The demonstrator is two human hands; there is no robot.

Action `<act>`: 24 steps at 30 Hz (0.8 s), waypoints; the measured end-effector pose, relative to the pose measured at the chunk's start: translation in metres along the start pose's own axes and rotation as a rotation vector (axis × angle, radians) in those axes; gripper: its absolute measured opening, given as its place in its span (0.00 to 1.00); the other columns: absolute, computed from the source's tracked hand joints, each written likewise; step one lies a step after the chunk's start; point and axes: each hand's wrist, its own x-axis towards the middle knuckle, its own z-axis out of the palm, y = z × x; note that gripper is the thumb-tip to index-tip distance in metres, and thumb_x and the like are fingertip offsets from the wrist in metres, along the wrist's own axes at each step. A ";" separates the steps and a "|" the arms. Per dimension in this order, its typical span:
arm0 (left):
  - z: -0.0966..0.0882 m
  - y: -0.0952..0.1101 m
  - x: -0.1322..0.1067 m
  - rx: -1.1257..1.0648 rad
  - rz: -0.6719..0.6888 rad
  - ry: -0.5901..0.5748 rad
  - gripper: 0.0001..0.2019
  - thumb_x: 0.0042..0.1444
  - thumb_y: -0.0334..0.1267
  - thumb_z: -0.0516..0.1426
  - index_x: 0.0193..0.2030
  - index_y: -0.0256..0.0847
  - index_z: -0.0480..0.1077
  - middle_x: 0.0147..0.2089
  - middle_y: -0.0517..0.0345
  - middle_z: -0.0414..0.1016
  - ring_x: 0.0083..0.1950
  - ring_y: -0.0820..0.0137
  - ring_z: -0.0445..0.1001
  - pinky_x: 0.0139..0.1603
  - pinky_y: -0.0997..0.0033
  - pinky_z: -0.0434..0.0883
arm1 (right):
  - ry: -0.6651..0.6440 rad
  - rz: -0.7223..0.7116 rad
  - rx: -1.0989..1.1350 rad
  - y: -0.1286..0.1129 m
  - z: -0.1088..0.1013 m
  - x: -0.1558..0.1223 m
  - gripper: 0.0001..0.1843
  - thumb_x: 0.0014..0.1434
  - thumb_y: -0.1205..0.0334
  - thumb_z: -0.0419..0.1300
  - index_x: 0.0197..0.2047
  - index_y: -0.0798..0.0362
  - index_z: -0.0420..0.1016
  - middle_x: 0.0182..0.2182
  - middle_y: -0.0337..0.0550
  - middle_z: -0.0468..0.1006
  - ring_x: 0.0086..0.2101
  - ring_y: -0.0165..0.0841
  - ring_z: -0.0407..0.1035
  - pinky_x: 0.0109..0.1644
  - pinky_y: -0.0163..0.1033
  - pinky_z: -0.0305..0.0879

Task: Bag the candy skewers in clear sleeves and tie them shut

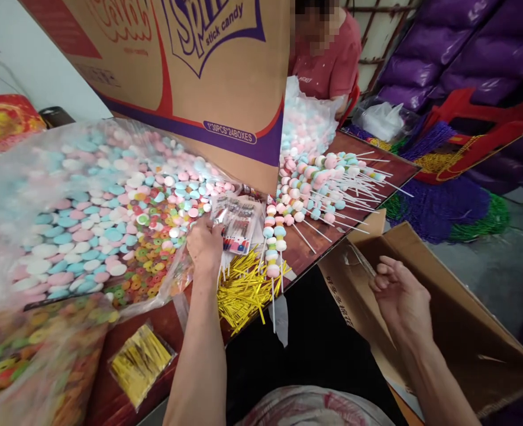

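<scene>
My left hand (204, 244) reaches onto the brown table (315, 242) and pinches the edge of a stack of clear printed wrappers (239, 223). Loose yellow twist ties (242, 287) lie just below it, and a few candy skewers (274, 248) stand beside them. My right hand (399, 296) hovers over an open cardboard box (457, 331) on the right, fingers curled, with a thin clear thing at the fingertips that I cannot make out. A pile of finished candy sticks (328, 183) lies further back.
A big plastic bag of pink, blue and white candies (88, 201) fills the left. A packet of yellow ties (139, 362) lies at the near edge. A large printed carton (190, 65) stands behind. A person in a red shirt (328, 59) sits opposite.
</scene>
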 end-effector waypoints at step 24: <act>0.016 0.035 -0.135 -0.954 -0.221 -0.214 0.13 0.56 0.49 0.62 0.40 0.42 0.80 0.44 0.54 0.78 0.46 0.69 0.74 0.49 0.72 0.69 | -0.611 -0.616 -0.482 0.038 0.126 -0.102 0.06 0.63 0.65 0.58 0.35 0.52 0.76 0.32 0.42 0.76 0.33 0.32 0.70 0.37 0.37 0.66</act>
